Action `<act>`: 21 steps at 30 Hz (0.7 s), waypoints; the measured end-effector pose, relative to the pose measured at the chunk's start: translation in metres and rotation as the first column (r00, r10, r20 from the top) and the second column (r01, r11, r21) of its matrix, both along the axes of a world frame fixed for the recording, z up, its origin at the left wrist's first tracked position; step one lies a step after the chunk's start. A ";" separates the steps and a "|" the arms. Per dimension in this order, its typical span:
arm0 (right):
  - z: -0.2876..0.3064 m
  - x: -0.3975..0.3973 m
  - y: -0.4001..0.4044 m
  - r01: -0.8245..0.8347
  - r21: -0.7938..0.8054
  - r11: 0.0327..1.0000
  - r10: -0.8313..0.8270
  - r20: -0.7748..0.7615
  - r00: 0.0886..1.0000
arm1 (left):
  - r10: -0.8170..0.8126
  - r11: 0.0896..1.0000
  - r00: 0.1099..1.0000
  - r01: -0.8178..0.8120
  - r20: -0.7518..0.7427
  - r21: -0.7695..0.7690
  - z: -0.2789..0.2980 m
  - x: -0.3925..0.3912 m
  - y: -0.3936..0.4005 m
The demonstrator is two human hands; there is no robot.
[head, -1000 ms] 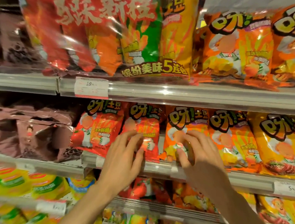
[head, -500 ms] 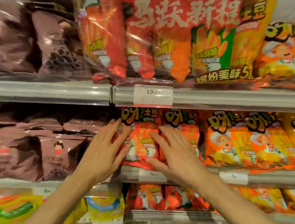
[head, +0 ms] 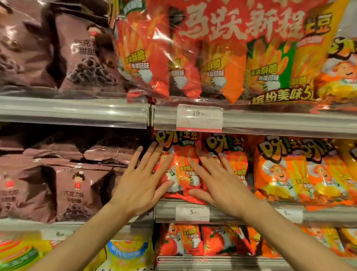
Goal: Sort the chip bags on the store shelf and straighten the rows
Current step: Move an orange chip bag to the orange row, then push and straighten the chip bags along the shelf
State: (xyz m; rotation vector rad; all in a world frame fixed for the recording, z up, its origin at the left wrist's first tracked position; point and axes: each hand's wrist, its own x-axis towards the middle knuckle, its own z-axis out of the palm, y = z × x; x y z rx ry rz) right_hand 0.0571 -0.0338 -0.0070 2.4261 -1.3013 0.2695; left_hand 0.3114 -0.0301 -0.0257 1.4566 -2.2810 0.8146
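Note:
A red chip bag [head: 183, 170] stands at the left end of the middle shelf row, with a second red bag [head: 233, 153] beside it. My left hand [head: 141, 182] lies flat with straight fingers on the first bag's left side and edge. My right hand [head: 218, 180] lies flat, fingers spread, across the seam between the two red bags. To the right, orange bags [head: 281, 169] and yellow bags [head: 356, 162] continue the row.
Brown chocolate snack bags [head: 67, 191] fill the shelf to the left. A big red multipack [head: 221, 51] sits on the upper shelf above a price tag [head: 199, 118]. The middle shelf rail [head: 228, 212] carries price tags. More red and yellow bags stand below.
Both hands have shifted left along the row, from the orange bags to the red bags at its left end, and now press flat on them. The view moved left too.

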 end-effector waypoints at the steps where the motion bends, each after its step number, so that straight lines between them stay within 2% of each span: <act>1: 0.001 -0.001 -0.002 0.003 -0.016 1.000 -0.003 -0.020 1.000 | 0.001 1.000 1.000 -0.001 -0.001 0.001 0.000 -0.001 -0.001; 7: -0.001 -0.012 -0.005 -0.002 -0.040 0.999 -0.002 -0.083 0.997 | -0.016 1.000 1.000 0.016 0.000 0.007 -0.009 -0.006 0.005; 10: -0.003 -0.011 -0.002 0.004 0.002 1.000 -0.004 -0.084 0.996 | -0.013 1.000 1.000 0.013 0.003 0.011 -0.010 -0.004 0.007; 17: 0.005 -0.012 0.004 -0.030 0.026 0.999 0.028 0.059 0.998 | -0.067 0.998 0.998 0.067 0.012 -0.003 0.004 0.001 0.005; 21: 0.020 -0.003 -0.004 -0.032 -0.013 0.999 0.033 0.031 0.999 | -0.070 0.997 0.997 0.071 0.030 -0.017 0.019 -0.005 -0.008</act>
